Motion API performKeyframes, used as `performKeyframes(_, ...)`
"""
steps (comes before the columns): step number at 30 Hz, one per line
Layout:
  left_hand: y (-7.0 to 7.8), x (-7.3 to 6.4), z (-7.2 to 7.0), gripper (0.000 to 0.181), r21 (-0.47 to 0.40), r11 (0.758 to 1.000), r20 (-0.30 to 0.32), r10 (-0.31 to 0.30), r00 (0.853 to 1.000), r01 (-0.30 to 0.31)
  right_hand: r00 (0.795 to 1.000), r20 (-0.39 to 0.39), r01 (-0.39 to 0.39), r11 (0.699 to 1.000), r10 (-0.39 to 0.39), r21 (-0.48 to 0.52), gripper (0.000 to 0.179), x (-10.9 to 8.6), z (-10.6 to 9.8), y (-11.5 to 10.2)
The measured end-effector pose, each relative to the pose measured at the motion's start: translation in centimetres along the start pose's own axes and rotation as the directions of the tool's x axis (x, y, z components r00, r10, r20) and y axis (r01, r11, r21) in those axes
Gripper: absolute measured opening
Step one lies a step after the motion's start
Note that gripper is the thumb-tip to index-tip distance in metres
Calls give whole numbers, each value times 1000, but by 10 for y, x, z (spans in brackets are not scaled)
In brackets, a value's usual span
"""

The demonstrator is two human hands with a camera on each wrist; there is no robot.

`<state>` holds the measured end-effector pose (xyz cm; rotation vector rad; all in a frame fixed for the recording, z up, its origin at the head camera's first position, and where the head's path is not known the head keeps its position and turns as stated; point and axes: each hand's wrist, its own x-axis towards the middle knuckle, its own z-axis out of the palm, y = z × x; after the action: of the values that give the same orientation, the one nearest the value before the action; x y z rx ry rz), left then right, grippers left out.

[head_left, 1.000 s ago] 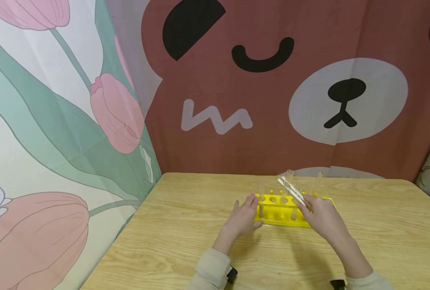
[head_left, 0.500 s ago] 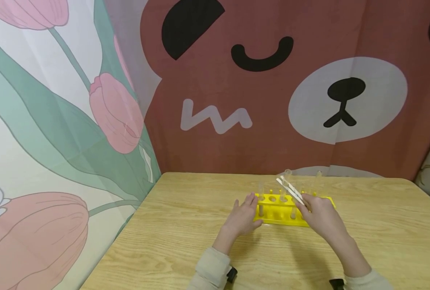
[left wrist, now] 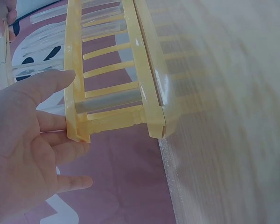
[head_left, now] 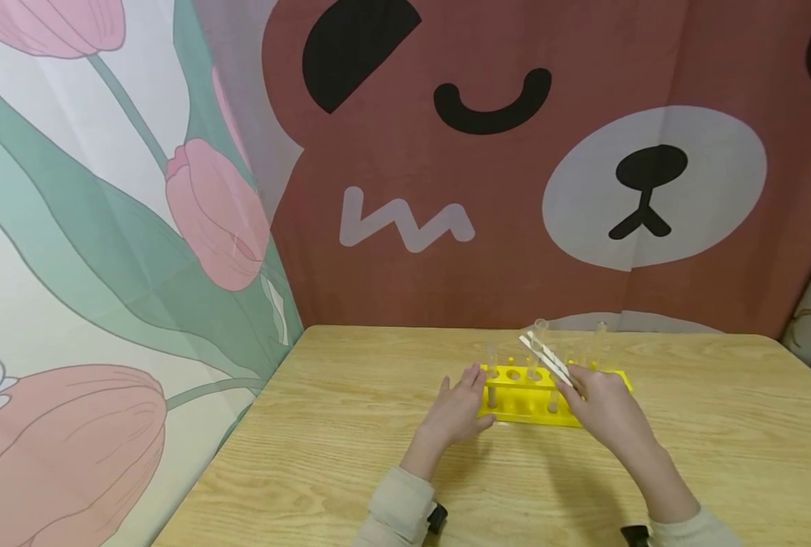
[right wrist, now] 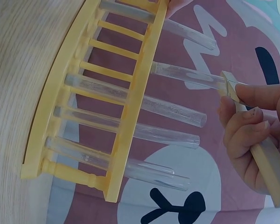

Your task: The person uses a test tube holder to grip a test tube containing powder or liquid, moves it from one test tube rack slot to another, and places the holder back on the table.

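A yellow test tube rack [head_left: 528, 418] stands on the table. My left hand [head_left: 455, 410] holds its left end, the thumb [left wrist: 60, 81] against the top bar and other fingers round the end. My right hand [head_left: 610, 406] grips a wooden test tube clamp [head_left: 545, 359] between thumb and curled fingers. The clamp's tips hold a clear test tube [right wrist: 191, 75] near its mouth, and the tube's lower end is right at a hole in the rack's top bar. Other clear tubes [right wrist: 175, 112] stand in the rack, one [head_left: 492, 395] at its left end beside my left hand.
The wood-grain table [head_left: 310, 456] reaches out around the rack on both sides. Behind it hangs a cloth with a printed bear [head_left: 405, 289], and a tulip print [head_left: 217, 220] covers the left side.
The clamp and the tube it holds have shifted very slightly left. My left hand stays on the rack's end.
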<state>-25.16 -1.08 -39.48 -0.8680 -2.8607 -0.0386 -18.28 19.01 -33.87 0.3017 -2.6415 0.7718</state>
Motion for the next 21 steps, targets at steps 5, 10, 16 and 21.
performKeyframes(5, 0, 1, 1, 72, 2, 1000, 3, -1, 1000, 1, 1000, -2, -4, 1000, 4, -6, 27, 0, 1, -1)
performKeyframes(10, -1, 1, 2, 72, 2, 1000, 5, -4, 1000, 4, 1000, -5, -1, 1000, 1, -7, 29, -1, 1, -1)
performKeyframes(16, -1, 1, 2, 72, 2, 1000, 4, -3, 1000, 3, 1000, -8, 7, 1000, -7, -9, 29, -1, 2, -1)
performKeyframes(21, -1, 1, 2, 72, 6, 1000, 2, -2, 1000, 2, 1000, -19, 14, 1000, -15, -15, 28, -1, 3, -2)
